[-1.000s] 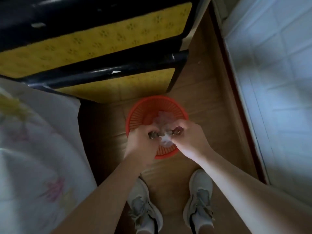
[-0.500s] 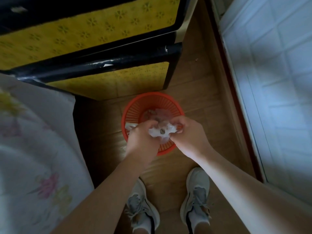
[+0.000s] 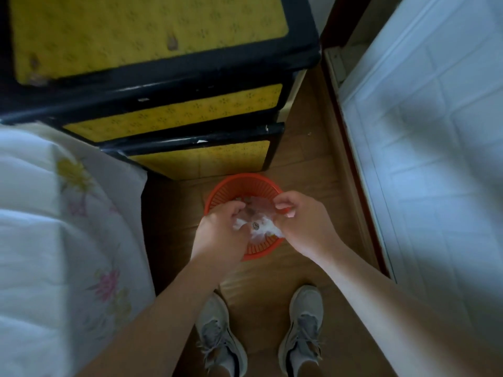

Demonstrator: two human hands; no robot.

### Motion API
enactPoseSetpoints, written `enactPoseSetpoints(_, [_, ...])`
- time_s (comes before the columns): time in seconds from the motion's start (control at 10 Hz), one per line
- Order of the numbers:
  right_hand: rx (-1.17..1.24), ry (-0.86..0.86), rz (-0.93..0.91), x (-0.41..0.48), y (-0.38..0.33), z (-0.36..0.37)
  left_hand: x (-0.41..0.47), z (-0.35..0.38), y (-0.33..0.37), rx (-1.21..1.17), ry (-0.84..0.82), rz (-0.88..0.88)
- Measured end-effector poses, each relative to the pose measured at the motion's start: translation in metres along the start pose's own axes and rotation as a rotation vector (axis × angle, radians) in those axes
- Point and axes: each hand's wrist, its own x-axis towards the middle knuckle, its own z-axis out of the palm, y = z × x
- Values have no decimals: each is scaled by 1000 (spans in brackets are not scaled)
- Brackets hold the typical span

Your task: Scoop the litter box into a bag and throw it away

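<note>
We see both forearms reaching forward and down, the 2 hands held over the red basket (image 3: 261, 250) on the wooden floor (image 3: 307, 164). The left hand (image 3: 217, 232) curls its fingers round one edge of the thin clear bag (image 3: 261, 230), and the right hand (image 3: 304, 224) pinches the opposite edge. Against 0.5 s ago, the hands have drawn apart and the bag's mouth is stretched wider between them. The bag hangs crumpled and whitish above the basket, with 1 small dark speck showing through it.
</note>
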Motion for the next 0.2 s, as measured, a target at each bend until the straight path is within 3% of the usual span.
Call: enactPoseSetpoints(0.2, [-54, 16, 2, -34, -49, -43, -38, -50, 38, 50, 58, 66])
